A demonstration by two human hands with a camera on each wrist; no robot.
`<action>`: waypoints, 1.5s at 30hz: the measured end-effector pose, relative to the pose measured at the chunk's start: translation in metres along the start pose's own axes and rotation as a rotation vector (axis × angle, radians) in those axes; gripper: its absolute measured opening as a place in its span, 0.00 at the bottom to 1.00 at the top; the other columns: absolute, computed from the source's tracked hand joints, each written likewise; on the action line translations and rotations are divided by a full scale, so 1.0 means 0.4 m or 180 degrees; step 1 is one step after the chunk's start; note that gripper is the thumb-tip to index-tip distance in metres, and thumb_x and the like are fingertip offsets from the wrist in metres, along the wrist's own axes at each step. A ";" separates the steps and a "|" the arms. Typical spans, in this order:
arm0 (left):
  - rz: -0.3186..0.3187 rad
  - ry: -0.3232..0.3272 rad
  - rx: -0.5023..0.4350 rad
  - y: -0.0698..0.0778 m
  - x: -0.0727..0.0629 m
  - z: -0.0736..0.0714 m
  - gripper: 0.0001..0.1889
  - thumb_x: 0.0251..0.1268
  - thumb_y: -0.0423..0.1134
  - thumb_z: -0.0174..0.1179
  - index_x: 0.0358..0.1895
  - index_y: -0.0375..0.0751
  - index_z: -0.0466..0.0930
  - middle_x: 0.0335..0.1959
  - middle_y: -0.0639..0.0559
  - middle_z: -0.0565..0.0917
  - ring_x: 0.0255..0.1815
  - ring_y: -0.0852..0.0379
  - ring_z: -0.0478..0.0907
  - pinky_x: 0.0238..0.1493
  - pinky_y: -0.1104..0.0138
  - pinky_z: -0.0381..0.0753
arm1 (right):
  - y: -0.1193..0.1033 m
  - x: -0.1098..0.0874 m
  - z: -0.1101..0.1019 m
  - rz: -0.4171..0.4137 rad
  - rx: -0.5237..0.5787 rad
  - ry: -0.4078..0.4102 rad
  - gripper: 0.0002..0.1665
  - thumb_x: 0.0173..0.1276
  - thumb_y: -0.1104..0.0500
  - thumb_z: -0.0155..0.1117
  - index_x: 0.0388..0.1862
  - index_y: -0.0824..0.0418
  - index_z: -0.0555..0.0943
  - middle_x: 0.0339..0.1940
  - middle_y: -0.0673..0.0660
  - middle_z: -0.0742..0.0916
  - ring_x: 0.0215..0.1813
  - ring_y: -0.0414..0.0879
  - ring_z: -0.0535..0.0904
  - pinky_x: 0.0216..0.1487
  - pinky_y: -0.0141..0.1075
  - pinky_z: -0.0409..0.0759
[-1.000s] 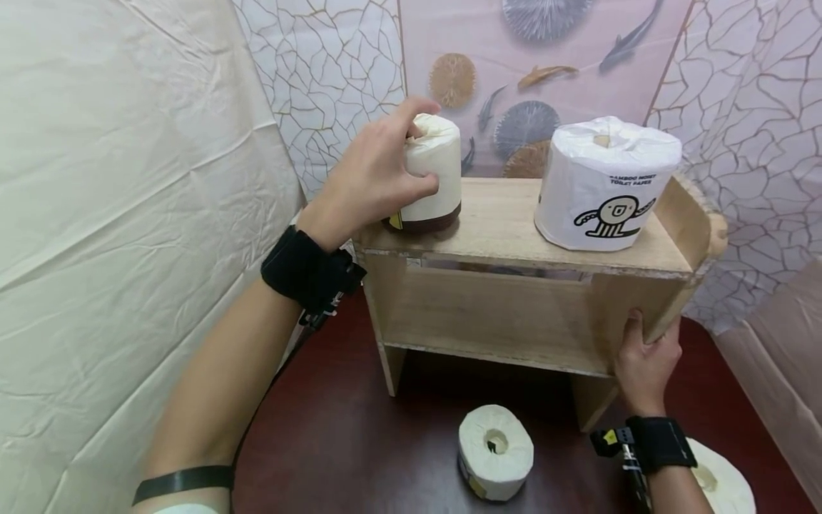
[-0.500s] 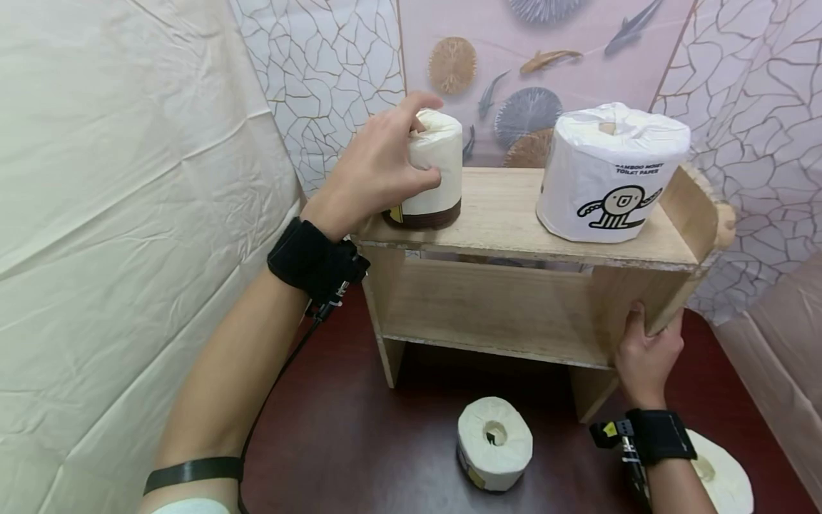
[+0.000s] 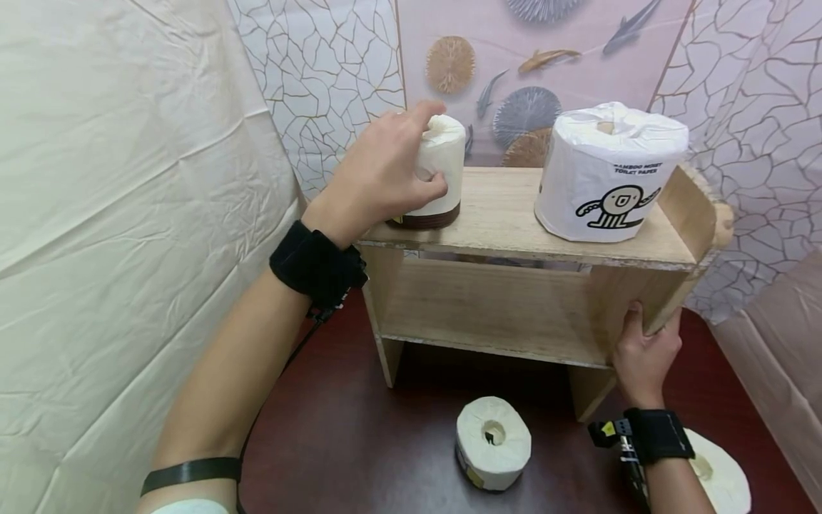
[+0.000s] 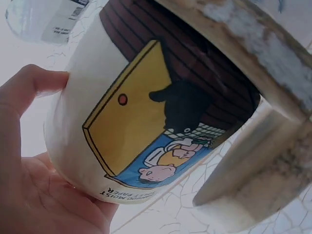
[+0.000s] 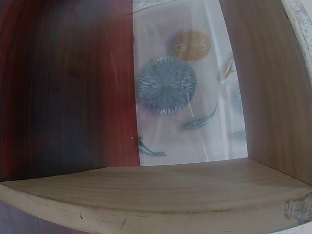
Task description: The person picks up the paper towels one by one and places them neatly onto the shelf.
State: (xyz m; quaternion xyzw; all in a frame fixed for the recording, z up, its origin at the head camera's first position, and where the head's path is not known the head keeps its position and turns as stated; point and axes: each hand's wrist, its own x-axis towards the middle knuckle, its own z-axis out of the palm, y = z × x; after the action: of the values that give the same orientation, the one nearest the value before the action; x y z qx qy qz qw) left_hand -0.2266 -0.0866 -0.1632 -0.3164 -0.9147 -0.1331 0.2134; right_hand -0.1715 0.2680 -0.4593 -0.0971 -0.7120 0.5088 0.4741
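Note:
My left hand [image 3: 379, 171] holds a cream-wrapped toilet paper roll [image 3: 449, 175] standing at the left end of the top board of a small wooden shelf [image 3: 501, 203]. In the left wrist view, the thumb lies against the wrapper of the roll [image 4: 141, 107], and other fingers pass behind it. A brown band and a cartoon with a yellow door show there. With my right hand [image 3: 645, 364], I grip the shelf's right side panel, thumb on the inner face; most of the fingers are hidden. The right wrist view shows a wooden panel [image 5: 195, 195] but no hand.
A larger white toilet paper roll [image 3: 610, 178] stands on the right of the top board. On the dark red table [image 3: 347, 442], one cream roll [image 3: 494, 442] stands in front of the shelf, another roll [image 3: 722, 475] beside my right forearm. A patterned backdrop hangs behind.
The head view has tilted slightly, raising the shelf in the picture. My left hand has moved a little to the right over the roll. My right hand keeps its grip on the panel.

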 end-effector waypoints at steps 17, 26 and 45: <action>-0.0617 0.0218 0.1289 0.102 0.041 -0.011 0.39 0.80 0.66 0.47 0.78 0.39 0.67 0.63 0.41 0.79 0.64 0.43 0.73 0.66 0.57 0.71 | -0.004 0.000 -0.008 -0.0045 -0.0029 -0.0046 0.27 0.80 0.56 0.60 0.75 0.50 0.75 0.55 0.63 0.86 0.51 0.31 0.80 0.48 0.26 0.72; -0.1050 -0.0329 0.1719 0.172 0.092 0.009 0.36 0.81 0.69 0.41 0.64 0.39 0.77 0.58 0.45 0.82 0.61 0.46 0.77 0.63 0.57 0.74 | 0.008 -0.002 -0.011 -0.0030 -0.0032 -0.0041 0.27 0.79 0.57 0.60 0.76 0.50 0.75 0.55 0.64 0.87 0.51 0.31 0.80 0.48 0.26 0.72; -0.1371 -0.0648 0.2441 0.190 0.167 0.051 0.17 0.82 0.38 0.45 0.29 0.58 0.57 0.31 0.61 0.59 0.31 0.61 0.56 0.32 0.63 0.50 | 0.013 0.008 -0.008 -0.0171 0.0007 -0.0047 0.24 0.80 0.59 0.60 0.72 0.59 0.77 0.46 0.37 0.81 0.46 0.29 0.78 0.45 0.26 0.71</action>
State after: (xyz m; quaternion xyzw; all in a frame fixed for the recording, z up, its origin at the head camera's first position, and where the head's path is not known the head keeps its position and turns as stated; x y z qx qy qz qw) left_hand -0.2321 0.0140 -0.1409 -0.0283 -0.9592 0.2059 0.1917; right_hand -0.1725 0.2746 -0.4617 -0.0736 -0.7173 0.4974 0.4824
